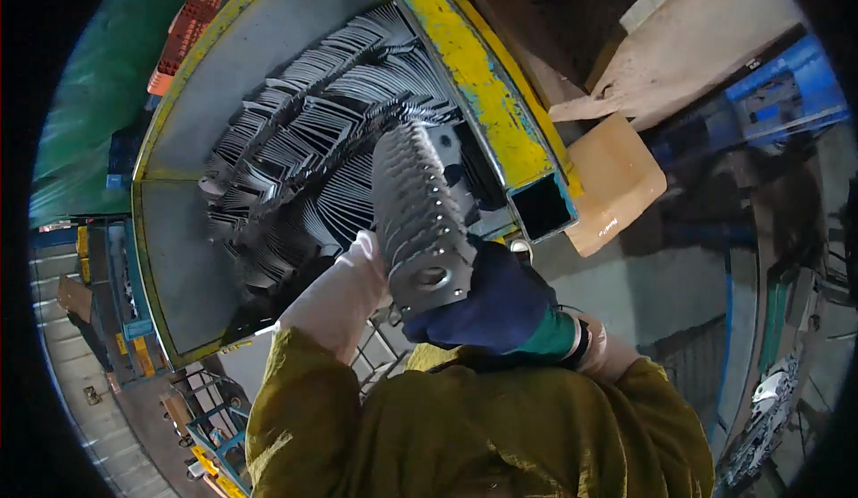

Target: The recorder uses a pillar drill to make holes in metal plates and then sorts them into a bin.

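I hold a thick stack of flat grey stamped metal plates (418,217) upright between both gloved hands, just over the near corner of a yellow-rimmed metal bin (465,60). My right hand (496,301), in a dark blue glove with a green cuff, grips the stack's lower end from the right. My left hand (344,288), in a pale glove, presses against the stack's left side. Each plate has a round hole near its end. Rows of the same plates (304,150) lie fanned out inside the bin behind the stack.
A tan cardboard piece (617,181) and a pale board (706,42) lie right of the bin, with a blue frame (786,96) beyond. An orange crate (188,25) sits at the far left. Metal racks (206,409) stand below left.
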A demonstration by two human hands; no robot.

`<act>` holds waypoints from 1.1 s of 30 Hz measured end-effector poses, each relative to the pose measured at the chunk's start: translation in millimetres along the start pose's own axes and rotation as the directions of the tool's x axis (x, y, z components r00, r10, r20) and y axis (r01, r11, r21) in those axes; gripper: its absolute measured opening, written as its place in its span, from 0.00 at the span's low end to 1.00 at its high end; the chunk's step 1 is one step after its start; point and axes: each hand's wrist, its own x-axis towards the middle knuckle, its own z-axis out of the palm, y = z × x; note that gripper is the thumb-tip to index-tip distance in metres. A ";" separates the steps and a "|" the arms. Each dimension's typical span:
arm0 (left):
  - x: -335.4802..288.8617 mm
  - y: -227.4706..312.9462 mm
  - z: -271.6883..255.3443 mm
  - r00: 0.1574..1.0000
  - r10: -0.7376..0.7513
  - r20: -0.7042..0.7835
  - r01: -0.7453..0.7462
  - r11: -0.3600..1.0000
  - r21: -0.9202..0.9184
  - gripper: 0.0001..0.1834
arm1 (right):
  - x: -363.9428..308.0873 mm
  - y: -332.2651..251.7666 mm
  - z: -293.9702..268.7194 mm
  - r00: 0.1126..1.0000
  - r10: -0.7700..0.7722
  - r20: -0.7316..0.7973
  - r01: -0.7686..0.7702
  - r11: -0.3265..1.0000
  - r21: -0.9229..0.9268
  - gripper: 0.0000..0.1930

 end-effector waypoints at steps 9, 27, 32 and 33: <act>18.1 -18.5 -14.1 0.976 0.216 -0.020 -0.217 0.976 -0.020 0.27 | -1.6 -6.5 2.1 0.863 0.504 0.037 -0.488 0.810 0.326 0.33; -120.6 -8.8 -62.3 0.987 -0.052 -0.154 0.057 0.998 0.026 0.22 | 74.8 7.4 87.7 0.929 0.348 0.126 -0.281 0.885 -0.372 0.33; -128.7 -45.0 -68.1 0.905 -0.372 -0.208 0.210 0.814 -0.541 0.23 | 74.9 -14.0 66.5 0.991 -0.126 -0.049 0.087 0.872 -0.483 0.38; -129.2 -49.3 -77.2 0.914 -0.315 -0.257 0.229 0.922 -0.313 0.24 | 74.6 -18.5 58.0 0.968 -0.229 -0.100 0.149 0.849 -0.507 0.40</act>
